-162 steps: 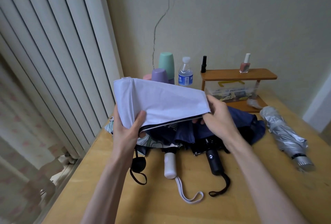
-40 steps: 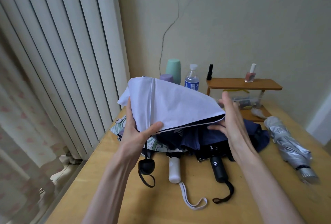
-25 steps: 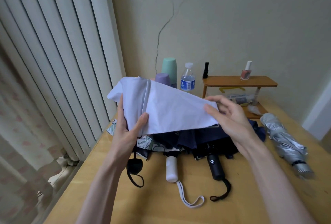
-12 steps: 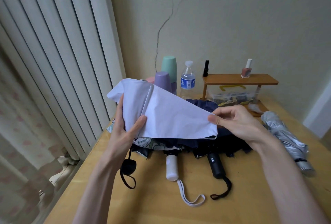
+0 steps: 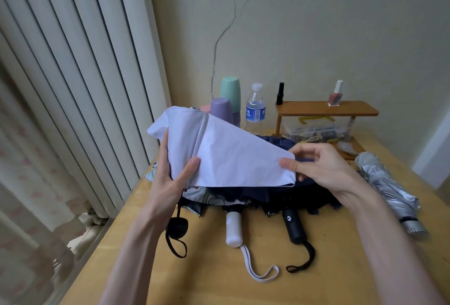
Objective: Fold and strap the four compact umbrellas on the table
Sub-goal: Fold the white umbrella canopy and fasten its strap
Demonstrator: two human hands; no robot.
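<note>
A person's two hands held a pale lilac-white umbrella [image 5: 226, 156] above the desk [image 5: 341, 275], its canopy stretched between them in a flat, creased panel. The left hand [image 5: 170, 180] gripped the canopy's left side, thumb pressed across the front of the fabric and fingers curled behind it. The right hand [image 5: 321, 165] pinched the panel's right-hand corner between thumb and fingers. The umbrella's round black handle [image 5: 177, 228] and wrist loop hung below the left wrist, just over the desk's edge.

Two more umbrellas lay unfolded on the desk directly beneath the held canopy, handles pointing toward the camera. The white-handled umbrella [image 5: 233, 229], with a patterned canopy, sat to the left, its white strap curling across the wood. The black-handled umbrella [image 5: 295, 229], with loose navy fabric, lay just beside it on the right. Well apart at the desk's right side rested a silver umbrella [image 5: 387, 190], rolled up, with a dark band near its handle end.

Against the back wall stood a mint cup [image 5: 230, 91], a purple cup [image 5: 220, 109] and a water bottle [image 5: 255, 107]. A small wooden shelf [image 5: 326, 109] beside them carried a nail polish bottle [image 5: 335, 96] and a slim black bottle [image 5: 280, 93], with a clear box [image 5: 316, 130] underneath. Vertical blinds [image 5: 73, 65] filled the left.
</note>
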